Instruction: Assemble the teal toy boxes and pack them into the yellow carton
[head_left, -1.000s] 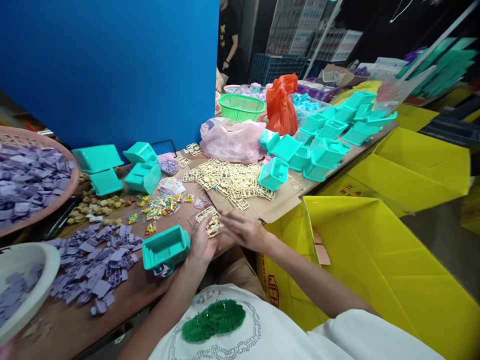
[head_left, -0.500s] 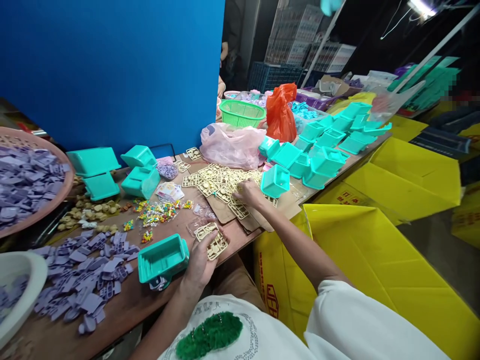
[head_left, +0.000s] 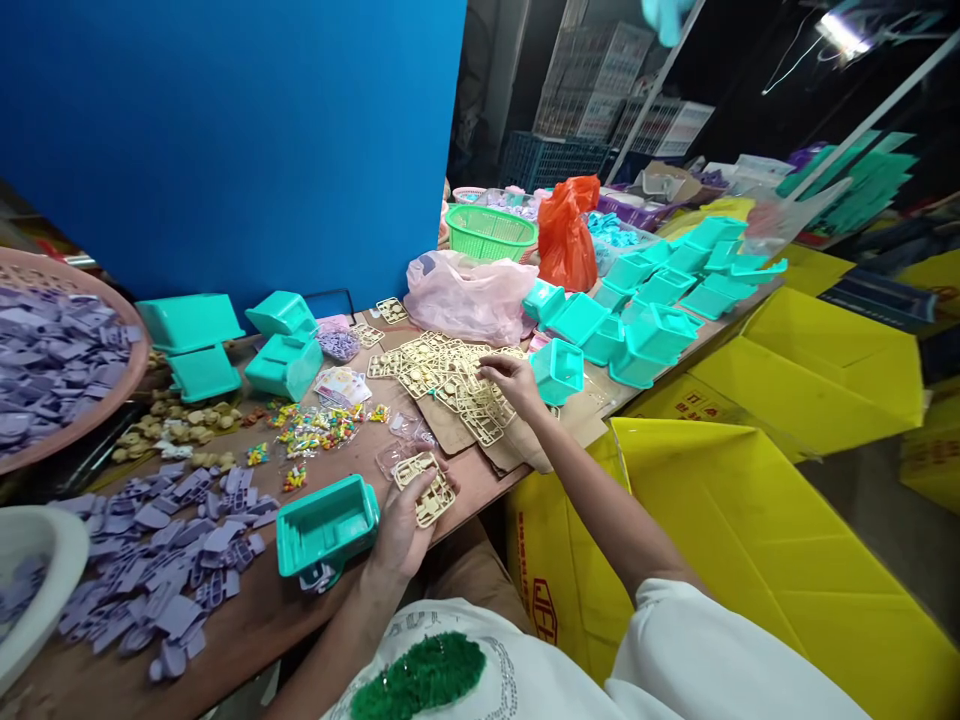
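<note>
My left hand [head_left: 401,525] holds a small stack of cream plastic part frames [head_left: 424,487] near the table's front edge, just right of a teal plastic box [head_left: 327,524] lying open side up. My right hand [head_left: 512,380] reaches forward onto the spread pile of cream frames [head_left: 439,363] in the middle of the table, fingertips pinching at one frame. A teal box [head_left: 558,371] stands just right of that hand.
Purple plastic pieces [head_left: 169,556] cover the near left, with more in a pink basket [head_left: 56,352] and a white bowl [head_left: 34,580]. Small coloured bits [head_left: 319,425], teal boxes [head_left: 645,290], a pink bag [head_left: 469,293], an orange bag [head_left: 564,232] and a green basket [head_left: 487,228] lie beyond. Yellow cartons [head_left: 750,540] stand at right.
My right hand has left the stack in my left hand and reached forward to the pile of cream frames. My left hand has stayed put with its stack.
</note>
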